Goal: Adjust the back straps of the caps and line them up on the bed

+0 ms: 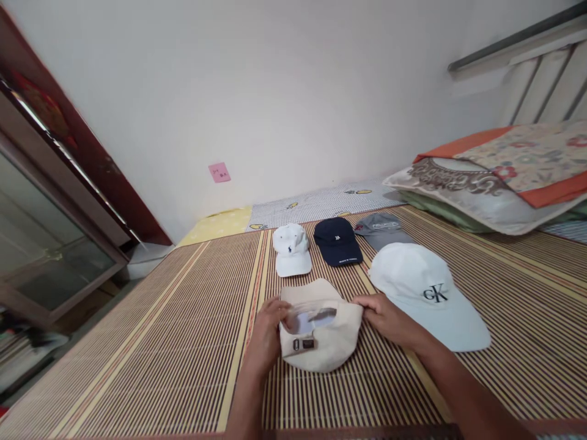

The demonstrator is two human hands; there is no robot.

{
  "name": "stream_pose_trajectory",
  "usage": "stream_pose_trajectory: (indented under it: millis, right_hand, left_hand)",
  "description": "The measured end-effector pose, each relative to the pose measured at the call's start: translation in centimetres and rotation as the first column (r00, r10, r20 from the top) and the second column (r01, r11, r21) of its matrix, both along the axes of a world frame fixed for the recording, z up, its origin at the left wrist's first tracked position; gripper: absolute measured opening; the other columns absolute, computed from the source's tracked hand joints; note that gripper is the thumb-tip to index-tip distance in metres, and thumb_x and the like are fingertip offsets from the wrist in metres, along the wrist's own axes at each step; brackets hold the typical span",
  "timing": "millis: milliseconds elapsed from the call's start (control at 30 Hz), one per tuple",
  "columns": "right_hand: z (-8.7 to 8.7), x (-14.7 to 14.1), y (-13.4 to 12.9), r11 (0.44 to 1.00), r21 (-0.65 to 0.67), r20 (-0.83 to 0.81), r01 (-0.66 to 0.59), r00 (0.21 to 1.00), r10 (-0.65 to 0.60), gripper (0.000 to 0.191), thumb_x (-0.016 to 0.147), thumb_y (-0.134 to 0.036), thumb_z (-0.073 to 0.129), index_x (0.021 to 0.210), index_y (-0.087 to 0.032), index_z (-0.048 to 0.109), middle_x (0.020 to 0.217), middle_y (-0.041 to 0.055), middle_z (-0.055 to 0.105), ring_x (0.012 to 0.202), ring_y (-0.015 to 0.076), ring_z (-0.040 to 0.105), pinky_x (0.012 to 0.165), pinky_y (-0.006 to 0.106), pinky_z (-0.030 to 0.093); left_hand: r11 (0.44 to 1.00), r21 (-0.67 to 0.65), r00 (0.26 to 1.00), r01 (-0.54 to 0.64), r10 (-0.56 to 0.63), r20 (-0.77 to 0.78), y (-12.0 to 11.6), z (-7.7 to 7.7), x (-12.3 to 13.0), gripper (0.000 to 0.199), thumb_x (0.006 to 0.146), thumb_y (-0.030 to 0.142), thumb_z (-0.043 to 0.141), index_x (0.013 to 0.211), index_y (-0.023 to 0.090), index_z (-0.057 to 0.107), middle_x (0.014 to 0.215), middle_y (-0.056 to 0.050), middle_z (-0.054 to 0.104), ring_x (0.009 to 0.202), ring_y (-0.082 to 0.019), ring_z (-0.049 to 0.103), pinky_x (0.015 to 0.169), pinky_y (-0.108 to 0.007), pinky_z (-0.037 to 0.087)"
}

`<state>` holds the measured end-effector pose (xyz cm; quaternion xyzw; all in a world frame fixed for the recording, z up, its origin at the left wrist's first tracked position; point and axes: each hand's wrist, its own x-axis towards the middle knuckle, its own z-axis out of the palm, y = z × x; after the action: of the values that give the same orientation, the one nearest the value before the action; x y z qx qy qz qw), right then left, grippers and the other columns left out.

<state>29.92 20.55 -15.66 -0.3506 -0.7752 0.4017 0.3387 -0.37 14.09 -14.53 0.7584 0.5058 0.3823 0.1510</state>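
A beige baseball cap is between my hands, its brim pointing away from me and its strap with a metal buckle facing me. My left hand grips the cap's left edge, fingers bent over the rim. With thumb and fingers pinched together, my right hand holds its right edge. Just beyond lie a white cap with a small dark logo and a navy cap. Behind the navy one is a grey cap. A larger white cap with black letters rests beside my right forearm.
The caps lie on a striped bamboo mat. Pillows are piled at the far right, near a railing. A white wall with a pink note stands behind. At the left are a glass-fronted cabinet and the mat's edge.
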Motion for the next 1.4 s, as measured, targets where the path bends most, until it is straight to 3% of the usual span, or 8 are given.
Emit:
stream_pose_trajectory:
  millis: [233, 367, 500, 633, 733, 867, 1133, 1400]
  right_hand:
    - [3.8, 0.0, -2.3, 0.996, -0.084, 0.087, -0.019, 0.996, 0.027, 0.032, 0.096, -0.041, 0.052, 0.102, -0.020, 0.076, 0.100, 0.0063, 0.078, 0.094, 0.0257, 0.067, 0.084, 0.034, 0.045]
    - [3.9, -1.2, -3.0, 0.996, -0.082, 0.192, 0.031, 0.981, -0.014, 0.022, 0.088, -0.039, 0.066, 0.093, -0.020, 0.074, 0.091, 0.0047, 0.075, 0.084, 0.0238, 0.066, 0.072, 0.031, 0.042]
    - [3.0, -1.4, -2.8, 0.997, -0.016, 0.174, 0.078, 0.982, -0.074, 0.020, 0.088, -0.035, 0.062, 0.078, -0.019, 0.063, 0.077, 0.0009, 0.065, 0.075, 0.0198, 0.058, 0.066, 0.029, 0.037]
    - [3.1, -0.8, -2.9, 0.998, -0.043, 0.209, 0.053, 0.977, -0.043, 0.022, 0.089, -0.038, 0.060, 0.078, -0.019, 0.062, 0.074, -0.0006, 0.060, 0.072, 0.0181, 0.054, 0.064, 0.029, 0.035]
    - [3.4, -0.4, -3.0, 0.998, -0.039, 0.320, 0.047, 0.947, -0.032, 0.024, 0.087, -0.040, 0.064, 0.077, -0.019, 0.063, 0.074, -0.0005, 0.060, 0.072, 0.0184, 0.055, 0.062, 0.029, 0.033]
    - [3.7, -0.5, -2.9, 0.997, -0.072, 0.381, 0.032, 0.924, -0.002, 0.018, 0.082, -0.037, 0.069, 0.081, -0.019, 0.068, 0.076, 0.0007, 0.066, 0.073, 0.0196, 0.059, 0.061, 0.028, 0.033]
    - [4.8, -1.7, -3.1, 0.996, -0.087, 0.348, -0.008, 0.937, 0.038, 0.015, 0.083, -0.032, 0.065, 0.083, -0.018, 0.072, 0.081, 0.0038, 0.071, 0.077, 0.0206, 0.062, 0.065, 0.028, 0.039]
    - [6.2, -2.5, -1.4, 0.996, -0.086, 0.169, -0.022, 0.985, 0.036, 0.035, 0.094, -0.042, 0.053, 0.100, -0.017, 0.077, 0.075, 0.0035, 0.072, 0.070, 0.0193, 0.060, 0.062, 0.028, 0.040]
  left_hand:
    - [0.988, -0.148, 0.985, -0.037, 0.061, 0.162, -0.8, 1.4, -1.3, 0.034, 0.078, 0.004, 0.045, 0.088, 0.023, 0.071, 0.124, -0.007, 0.073, 0.131, -0.025, 0.057, 0.118, -0.051, 0.035]
    - [0.957, -0.287, 0.989, 0.035, 0.010, 0.151, -2.8, 4.4, -0.5, 0.018, 0.089, 0.025, 0.062, 0.103, 0.026, 0.072, 0.128, -0.007, 0.071, 0.128, -0.027, 0.059, 0.114, -0.048, 0.039]
    - [0.916, -0.400, 0.997, -0.006, 0.038, 0.073, -4.2, 5.9, 0.5, 0.028, 0.072, 0.020, 0.081, 0.098, 0.027, 0.074, 0.126, -0.005, 0.071, 0.129, -0.030, 0.057, 0.112, -0.045, 0.038]
    - [0.926, -0.376, 0.999, -0.017, 0.032, 0.033, -4.2, 5.8, 1.0, 0.020, 0.075, 0.010, 0.068, 0.088, 0.024, 0.073, 0.115, -0.004, 0.071, 0.120, -0.027, 0.059, 0.106, -0.041, 0.040]
    - [0.930, -0.365, 0.992, 0.037, 0.010, 0.126, -3.9, 6.0, 1.4, 0.004, 0.082, 0.018, 0.067, 0.082, 0.021, 0.070, 0.096, -0.003, 0.068, 0.095, -0.022, 0.061, 0.086, -0.033, 0.044]
    - [0.895, -0.402, 0.940, 0.193, -0.051, 0.337, -3.6, 6.2, 1.9, 0.017, 0.087, 0.035, 0.069, 0.083, 0.018, 0.067, 0.076, 0.001, 0.058, 0.072, -0.015, 0.050, 0.067, -0.027, 0.038]
    - [0.842, -0.421, 0.852, 0.336, -0.082, 0.516, -2.6, 4.6, 1.4, 0.030, 0.086, 0.046, 0.072, 0.086, 0.017, 0.066, 0.076, 0.001, 0.054, 0.070, -0.014, 0.045, 0.065, -0.026, 0.035]
    - [0.864, -0.403, 0.808, 0.302, -0.008, 0.588, -2.1, 3.8, -0.9, 0.032, 0.086, 0.048, 0.076, 0.084, 0.017, 0.067, 0.074, 0.002, 0.055, 0.068, -0.012, 0.045, 0.066, -0.025, 0.036]
